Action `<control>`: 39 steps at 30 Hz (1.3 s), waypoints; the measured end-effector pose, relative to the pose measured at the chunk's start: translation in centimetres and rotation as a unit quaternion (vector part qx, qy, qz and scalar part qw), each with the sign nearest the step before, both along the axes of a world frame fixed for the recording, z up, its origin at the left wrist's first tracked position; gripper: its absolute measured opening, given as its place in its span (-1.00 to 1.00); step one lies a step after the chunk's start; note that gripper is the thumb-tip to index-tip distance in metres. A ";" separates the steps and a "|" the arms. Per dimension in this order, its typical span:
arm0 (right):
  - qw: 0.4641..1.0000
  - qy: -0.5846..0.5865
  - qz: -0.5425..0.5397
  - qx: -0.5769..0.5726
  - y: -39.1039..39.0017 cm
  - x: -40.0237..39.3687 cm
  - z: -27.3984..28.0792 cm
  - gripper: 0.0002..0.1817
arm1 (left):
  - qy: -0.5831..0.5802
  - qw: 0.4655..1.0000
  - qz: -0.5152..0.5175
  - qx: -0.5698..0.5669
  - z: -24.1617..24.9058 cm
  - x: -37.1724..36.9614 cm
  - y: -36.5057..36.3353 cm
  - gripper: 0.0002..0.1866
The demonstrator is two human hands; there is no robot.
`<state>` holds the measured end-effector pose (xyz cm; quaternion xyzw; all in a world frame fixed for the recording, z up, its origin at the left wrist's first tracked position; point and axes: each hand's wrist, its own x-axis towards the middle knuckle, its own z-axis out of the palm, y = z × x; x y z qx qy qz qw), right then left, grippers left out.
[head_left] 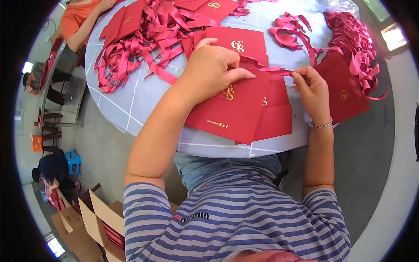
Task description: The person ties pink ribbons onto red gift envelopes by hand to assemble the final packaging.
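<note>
Several red paper bags [227, 113] with gold letters lie overlapped at the near edge of the round table. Over their upper part, my left hand [220, 65] is closed, thumb against fingers, at one end of a red ribbon [276, 69]. The ribbon runs right to my right hand [310, 89], whose thumb and forefinger pinch it beside the bags. Another red bag [238, 39] lies just beyond my hands. To the right of my right hand is a red bag [345, 89] next to a heap of ribbons [351, 39].
A tangled pile of red ribbons [159, 35] and more bags cover the table's far left. Loose ribbon [288, 32] lies at the back right. A person in orange [80, 19] is at the far left edge. Open cardboard boxes [98, 222] and a blue stool [73, 160] stand on the floor.
</note>
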<state>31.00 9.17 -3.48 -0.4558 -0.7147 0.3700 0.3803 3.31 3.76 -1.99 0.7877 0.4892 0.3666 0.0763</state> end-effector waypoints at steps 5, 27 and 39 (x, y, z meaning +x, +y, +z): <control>0.998 0.054 -0.013 0.001 -0.4 0.1 0.3 -0.86 | -0.021 0.998 0.059 0.004 0.7 0.6 -0.3 -0.48; 0.975 0.034 -0.212 0.061 -7.8 9.4 2.0 -0.73 | -0.017 0.995 0.065 0.074 1.2 2.1 -1.2 -0.52; 0.949 -0.155 -0.162 0.221 -10.3 6.3 -0.3 -0.60 | 0.110 0.990 0.023 -0.085 -0.9 3.0 -1.6 -0.41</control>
